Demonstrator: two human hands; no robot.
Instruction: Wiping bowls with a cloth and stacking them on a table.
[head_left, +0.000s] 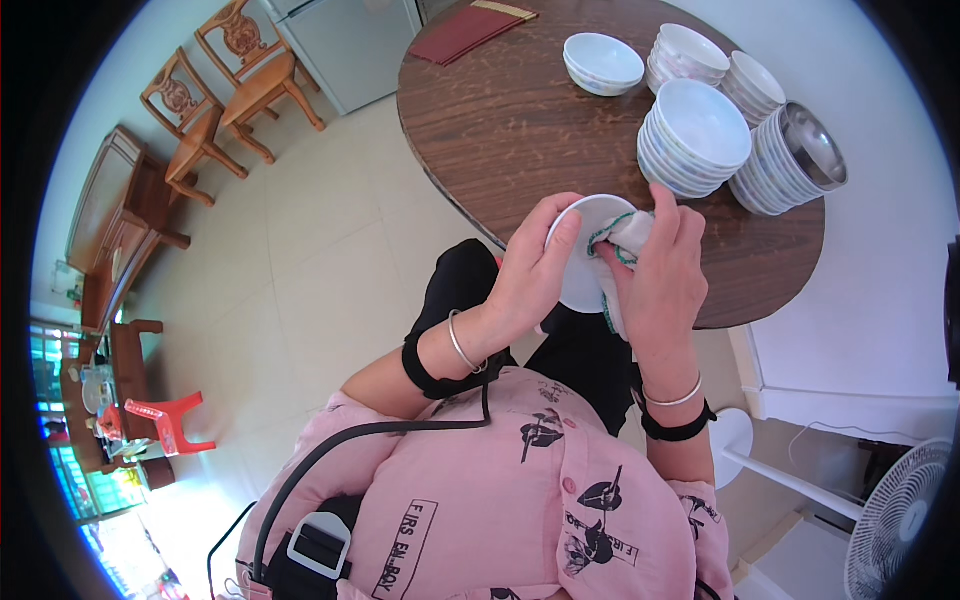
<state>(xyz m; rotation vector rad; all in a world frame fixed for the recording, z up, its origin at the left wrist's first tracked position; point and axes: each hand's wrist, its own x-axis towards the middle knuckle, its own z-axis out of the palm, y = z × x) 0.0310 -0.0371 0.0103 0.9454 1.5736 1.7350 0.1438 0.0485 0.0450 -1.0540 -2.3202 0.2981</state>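
Observation:
My left hand (536, 270) grips the rim of a white bowl (579, 281), which is tilted above my lap at the near edge of the table. My right hand (664, 270) holds a white cloth with green edging (634, 234) against the inside of this bowl. Part of the cloth hangs down over the bowl's side. Just beyond my right hand stands a tall stack of white bowls (694, 142) with a floral pattern outside. Further right, a metal bowl (814, 146) sits on another stack of patterned bowls (772, 169).
On the round wooden table (517, 127) are more stacked bowls (604, 64) and a dark red folded mat (472, 34). Wooden chairs (266, 79) stand at the upper left, near a grey refrigerator (356, 49). A white fan (907, 517) is at the lower right.

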